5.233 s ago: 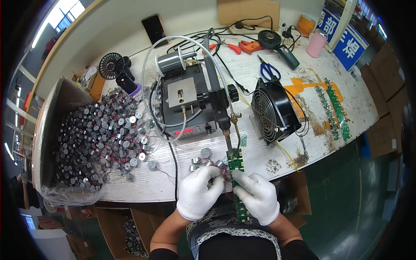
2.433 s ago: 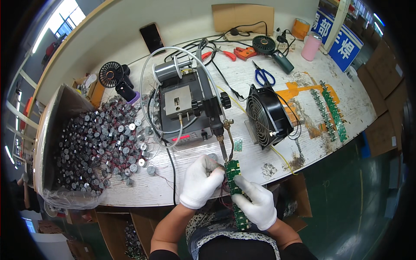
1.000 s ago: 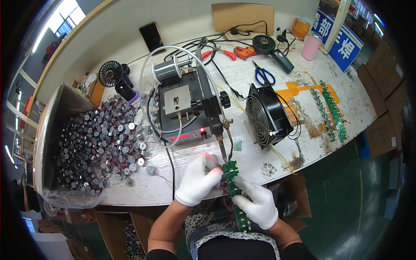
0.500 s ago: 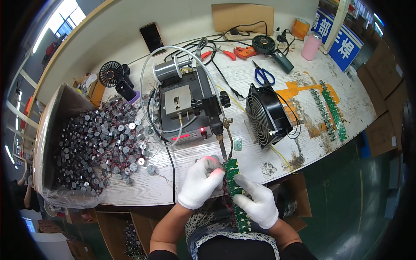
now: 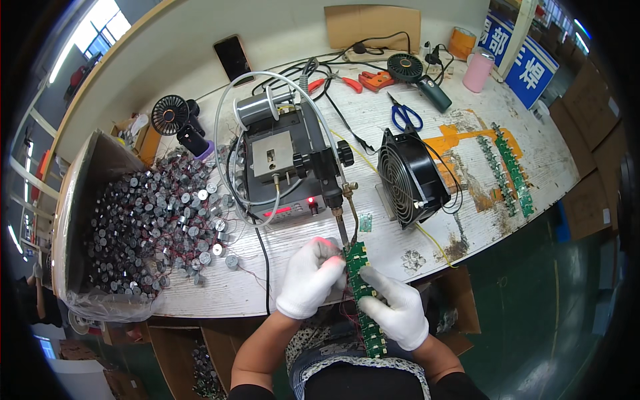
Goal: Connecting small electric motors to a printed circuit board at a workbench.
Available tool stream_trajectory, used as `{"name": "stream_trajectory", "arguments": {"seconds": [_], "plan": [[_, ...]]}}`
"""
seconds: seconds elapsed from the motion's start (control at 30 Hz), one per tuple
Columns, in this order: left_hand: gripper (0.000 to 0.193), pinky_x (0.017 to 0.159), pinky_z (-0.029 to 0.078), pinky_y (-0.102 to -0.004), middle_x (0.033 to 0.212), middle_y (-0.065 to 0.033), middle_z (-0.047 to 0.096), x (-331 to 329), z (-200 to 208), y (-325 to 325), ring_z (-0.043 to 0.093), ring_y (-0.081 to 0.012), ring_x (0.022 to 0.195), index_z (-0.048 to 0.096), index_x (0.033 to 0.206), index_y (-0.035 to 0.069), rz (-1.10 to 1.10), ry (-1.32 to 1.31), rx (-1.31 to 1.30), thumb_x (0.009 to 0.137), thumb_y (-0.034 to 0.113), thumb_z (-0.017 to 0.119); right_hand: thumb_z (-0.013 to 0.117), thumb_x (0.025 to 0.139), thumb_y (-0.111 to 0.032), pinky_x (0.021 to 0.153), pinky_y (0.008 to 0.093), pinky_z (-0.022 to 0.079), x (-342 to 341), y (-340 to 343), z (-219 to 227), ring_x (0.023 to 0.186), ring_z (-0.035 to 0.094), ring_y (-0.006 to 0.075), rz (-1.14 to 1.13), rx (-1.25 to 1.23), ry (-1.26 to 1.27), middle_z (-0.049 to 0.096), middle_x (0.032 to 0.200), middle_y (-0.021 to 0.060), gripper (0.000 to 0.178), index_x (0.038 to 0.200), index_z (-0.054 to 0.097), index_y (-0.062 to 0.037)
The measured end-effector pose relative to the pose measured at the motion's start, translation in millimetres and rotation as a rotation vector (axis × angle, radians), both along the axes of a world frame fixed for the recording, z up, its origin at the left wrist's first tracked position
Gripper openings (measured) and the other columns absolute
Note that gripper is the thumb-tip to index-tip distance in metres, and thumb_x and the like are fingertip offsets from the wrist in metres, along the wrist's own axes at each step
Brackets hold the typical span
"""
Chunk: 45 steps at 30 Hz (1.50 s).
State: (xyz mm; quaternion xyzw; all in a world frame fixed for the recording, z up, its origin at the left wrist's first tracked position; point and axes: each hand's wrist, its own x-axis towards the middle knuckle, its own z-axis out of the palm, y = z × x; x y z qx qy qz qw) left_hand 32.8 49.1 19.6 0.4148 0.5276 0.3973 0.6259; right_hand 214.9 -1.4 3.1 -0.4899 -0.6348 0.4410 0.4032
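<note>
My right hand (image 5: 399,310), in a white glove, grips a long green circuit board strip (image 5: 371,333) from its right side, with the thumb and fingers closed on it. The strip runs from under the soldering iron (image 5: 341,225) down toward my lap. At its far end my gloved left hand (image 5: 308,280) is closed in a pinch beside the iron's tip. Whatever those fingertips hold is hidden, and a red glow falls on them. Thin red wires (image 5: 347,308) hang along the strip's left side. A thin metal solder feed tube (image 5: 355,230) comes down next to the iron.
Left lies a heap of small round motors (image 5: 160,227) with red wires, partly in a plastic-lined box (image 5: 73,220). Behind my hands stands the soldering machine (image 5: 283,200) with a solder spool (image 5: 258,110). To the right are a black fan (image 5: 410,177), scissors (image 5: 406,117) and more board strips (image 5: 512,170).
My left hand has shifted a little beside the iron's tip, and the strip has moved very slightly with my right hand. Both grips look the same.
</note>
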Motion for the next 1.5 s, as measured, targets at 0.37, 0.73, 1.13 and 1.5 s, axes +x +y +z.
{"name": "stream_trajectory", "arguments": {"seconds": [0.37,0.73,1.13,1.5], "plan": [[0.017,0.043,0.04,-0.0219,0.066,-0.0077,0.062,0.4,7.5,5.2,0.051,-0.0077,0.047,0.052,0.094,-0.003,-0.053,0.067,-0.044,0.087,0.012,0.057,0.071,0.078,-0.002,0.068,0.0294,0.052,0.9,1.9,2.0,0.072,0.065,0.0202,-0.007,0.012,0.04,0.068,0.091,0.0169,0.047,0.123,0.061,0.0022],[0.017,0.045,0.045,-0.0223,0.07,-0.0107,0.064,-0.1,7.8,6.7,0.056,-0.0105,0.049,0.053,0.094,-0.005,-0.052,0.019,-0.049,0.087,0.01,0.055,0.071,0.078,-0.001,0.067,0.0296,0.051,1.0,2.1,3.1,0.071,0.063,0.0206,0.004,0.064,0.036,0.067,0.09,0.0159,0.048,0.124,0.061,0.0019],[0.018,0.047,0.046,-0.0226,0.07,-0.0101,0.063,-2.9,3.3,6.7,0.057,-0.0108,0.05,0.053,0.097,-0.005,-0.046,-0.017,-0.046,0.088,0.01,0.055,0.071,0.078,-0.001,0.067,0.0296,0.051,-0.6,3.3,2.6,0.071,0.063,0.0205,0.012,0.135,0.034,0.066,0.089,0.0148,0.048,0.124,0.06,0.0019],[0.017,0.045,0.045,-0.0241,0.068,-0.0094,0.063,-0.4,0.6,5.3,0.056,-0.0113,0.048,0.053,0.097,-0.005,-0.035,0.026,-0.049,0.087,0.009,0.055,0.071,0.078,-0.001,0.067,0.0305,0.051,-0.6,1.4,-3.0,0.071,0.063,0.0218,0.01,0.12,-0.001,0.066,0.088,0.0158,0.048,0.124,0.06,0.0026]]}}
